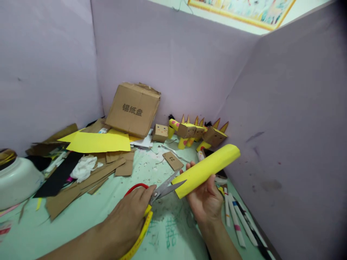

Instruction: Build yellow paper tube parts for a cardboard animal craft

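My left hand (130, 216) is closed around the handles of a pair of scissors (155, 193), whose red handle loop shows above the fingers. The scissor blades are parted, with their tips at the near left end of a yellow paper tube (207, 169). One blade crosses in front of the tube's edge. From beneath, my right hand (207, 198) grips the tube, which slants up to the right. A yellow strip with dark marks (142, 231), like a measuring tape, hangs beside my left hand. Beyond the blades lies a small cardboard piece marked 23 (172, 160).
Cardboard giraffe-like figures (214, 136) and a small cardboard head (160, 133) stand at the back. Left are a cardboard box (134, 108), yellow sheets (99, 142), cardboard scraps (86, 177), crumpled tissue (84, 168) and a white pot (18, 180). Markers (237, 222) lie right, along the partition (292, 144).
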`<action>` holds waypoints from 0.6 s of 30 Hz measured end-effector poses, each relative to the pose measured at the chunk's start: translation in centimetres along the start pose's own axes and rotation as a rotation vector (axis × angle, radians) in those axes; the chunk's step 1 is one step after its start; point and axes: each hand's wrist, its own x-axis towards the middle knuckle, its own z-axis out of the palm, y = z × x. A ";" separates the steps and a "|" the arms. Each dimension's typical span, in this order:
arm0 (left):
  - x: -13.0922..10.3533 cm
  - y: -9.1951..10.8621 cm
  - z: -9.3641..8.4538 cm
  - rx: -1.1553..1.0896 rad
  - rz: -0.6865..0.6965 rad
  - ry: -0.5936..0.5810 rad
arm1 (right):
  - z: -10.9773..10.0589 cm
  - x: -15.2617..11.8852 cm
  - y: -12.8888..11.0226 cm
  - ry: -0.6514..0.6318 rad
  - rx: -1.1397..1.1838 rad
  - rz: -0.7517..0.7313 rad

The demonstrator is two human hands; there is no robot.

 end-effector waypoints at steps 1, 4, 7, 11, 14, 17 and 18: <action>0.0 -0.1 0.1 0.017 0.002 -0.002 | 0.0 -0.1 0.0 -0.015 -0.012 0.008; -0.1 -0.1 0.2 0.054 -0.011 -0.029 | 0.1 -0.2 0.1 -0.053 -0.032 0.032; -0.2 -0.2 0.5 0.091 -0.007 -0.030 | 0.2 -0.1 0.2 -0.027 -0.023 0.022; -0.2 -0.7 1.1 0.126 0.018 0.007 | 0.1 0.0 0.2 0.019 0.003 0.010; -0.1 -1.0 1.3 0.140 0.018 0.021 | 0.1 -0.2 0.2 0.005 -0.016 0.020; 0.0 -1.0 1.2 0.177 0.022 0.027 | 0.2 -0.4 0.3 -0.016 -0.055 0.017; 0.0 -0.9 1.2 0.195 0.024 0.028 | 0.2 -0.5 0.3 -0.017 -0.062 0.011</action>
